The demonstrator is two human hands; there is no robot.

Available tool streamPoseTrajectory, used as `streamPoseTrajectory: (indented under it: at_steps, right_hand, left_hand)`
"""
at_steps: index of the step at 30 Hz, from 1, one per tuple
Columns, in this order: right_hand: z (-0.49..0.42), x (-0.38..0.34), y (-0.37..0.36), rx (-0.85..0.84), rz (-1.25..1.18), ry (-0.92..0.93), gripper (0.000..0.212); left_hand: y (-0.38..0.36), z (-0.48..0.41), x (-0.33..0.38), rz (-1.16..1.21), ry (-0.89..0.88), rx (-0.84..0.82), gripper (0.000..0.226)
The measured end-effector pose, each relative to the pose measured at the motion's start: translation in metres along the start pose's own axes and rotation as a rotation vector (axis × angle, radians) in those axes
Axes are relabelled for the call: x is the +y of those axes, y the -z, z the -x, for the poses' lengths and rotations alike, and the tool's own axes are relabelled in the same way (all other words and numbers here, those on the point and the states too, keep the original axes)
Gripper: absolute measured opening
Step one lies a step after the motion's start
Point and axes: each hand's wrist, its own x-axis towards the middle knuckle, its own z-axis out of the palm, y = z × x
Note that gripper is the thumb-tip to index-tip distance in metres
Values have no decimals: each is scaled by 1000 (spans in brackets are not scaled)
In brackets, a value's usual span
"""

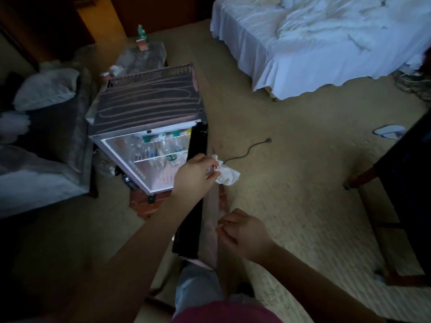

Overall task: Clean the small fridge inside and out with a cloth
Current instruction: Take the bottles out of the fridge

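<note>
Here we are over the small fridge [149,101], standing on the carpet with its door [190,229] swung wide open toward the person, and bottles [163,148] crowd the lit shelves inside. The left hand [198,171] is out at the top edge of the door, fingers bunched round a crumpled white cloth [227,174] pressed right by the hinge end. The right hand [242,231] sits lower at the door's free edge, fingers curled in; whether it actually pinches the edge or only steadies it, I can't tell. Looks like the door rim is the step in hand, with the inside shelves still to come. Now, the dangers: lean too hard on that open door and the fridge, perched on a low wooden stand [149,203], could tip forward and send the bottles rolling. If the right hand lets go, the door may swing away from the wipe. And a loose cord [247,152] trails across the carpet just beyond the cloth, ready to catch a foot.
</note>
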Motion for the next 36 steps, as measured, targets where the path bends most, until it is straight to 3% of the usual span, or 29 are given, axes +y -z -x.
streamPoseTrajectory:
  at_steps: [10, 14, 16, 21, 27, 36]
  right_hand:
    - [-51, 27, -57, -489, -89, -296, 27]
    - [-77, 34, -63, -524, -92, -359, 28]
    - [-94, 41, -63, -497, -74, -393, 30]
    - [-148, 60, -53, -454, -27, -547, 31]
    - [-187, 85, -44, -372, 13, -758, 28]
    - [-162, 111, -13, -74, -93, -1259, 30]
  left_hand:
    - [32, 31, -115, -66, 274, 52, 15]
    - [41, 13, -148, -51, 452, 44, 19]
    - [40, 1, -162, -49, 457, 30, 21]
    - [26, -41, -169, 14, 292, -26, 15]
    - [-8, -97, -153, 153, 72, -227, 14]
    - [-86, -170, -92, 284, -330, -591, 14]
